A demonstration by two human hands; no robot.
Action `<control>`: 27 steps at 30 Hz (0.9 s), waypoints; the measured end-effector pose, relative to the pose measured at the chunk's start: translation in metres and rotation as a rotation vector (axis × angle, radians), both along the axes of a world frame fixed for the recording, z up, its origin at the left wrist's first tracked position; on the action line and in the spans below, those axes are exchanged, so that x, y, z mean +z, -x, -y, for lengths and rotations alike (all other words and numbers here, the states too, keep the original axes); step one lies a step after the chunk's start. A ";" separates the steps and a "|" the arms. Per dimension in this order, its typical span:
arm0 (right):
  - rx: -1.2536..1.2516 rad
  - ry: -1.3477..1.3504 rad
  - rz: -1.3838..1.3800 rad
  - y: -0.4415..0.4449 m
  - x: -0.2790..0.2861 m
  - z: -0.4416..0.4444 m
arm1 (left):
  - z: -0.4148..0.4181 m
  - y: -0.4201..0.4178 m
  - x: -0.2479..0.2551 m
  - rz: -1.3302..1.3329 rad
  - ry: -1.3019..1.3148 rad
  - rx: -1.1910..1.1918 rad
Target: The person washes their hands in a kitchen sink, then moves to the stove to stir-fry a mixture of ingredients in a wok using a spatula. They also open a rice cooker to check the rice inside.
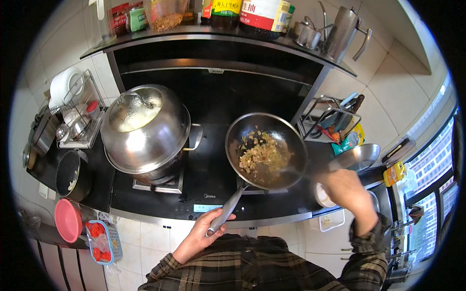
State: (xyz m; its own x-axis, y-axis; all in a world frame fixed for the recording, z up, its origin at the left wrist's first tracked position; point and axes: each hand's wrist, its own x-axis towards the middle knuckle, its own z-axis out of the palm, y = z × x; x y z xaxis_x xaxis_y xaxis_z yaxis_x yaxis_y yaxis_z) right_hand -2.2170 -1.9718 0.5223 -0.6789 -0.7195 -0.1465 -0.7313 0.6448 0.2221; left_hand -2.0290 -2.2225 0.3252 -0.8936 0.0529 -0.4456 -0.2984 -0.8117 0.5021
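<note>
A long-handled wok (295,140) sits on the right burner. Chopped, browned food (263,154) lies in it, mostly left of centre, with some cloudy liquid. My left hand (204,226) grips the wok's grey handle (227,209) from below, near its end. To the right of the wok, my right hand (344,187) is blurred by motion. It holds a dark cooking utensil (291,172), also smeared by blur, whose far end reaches into the wok. The utensil's exact shape cannot be made out.
On the left burner stands a large pot under a domed steel lid (145,142). A steel bowl (358,156) and a white bowl (323,195) are near my right hand. Behind is a knife rack (327,123); bottles (264,14) line the shelf above. A black pot (72,176) is at left.
</note>
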 end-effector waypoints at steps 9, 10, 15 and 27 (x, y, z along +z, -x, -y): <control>-0.080 0.081 -0.139 0.052 -0.076 -0.005 | 0.000 0.001 -0.004 -0.340 0.480 -0.164; -0.175 0.045 -0.071 0.053 -0.064 -0.003 | 0.000 -0.006 -0.008 -0.356 0.499 -0.139; -0.311 0.240 0.159 0.078 -0.054 -0.052 | 0.003 -0.012 -0.021 -0.369 0.519 -0.115; -0.234 0.478 0.009 0.076 -0.100 0.013 | 0.000 -0.006 -0.005 -0.223 0.407 -0.113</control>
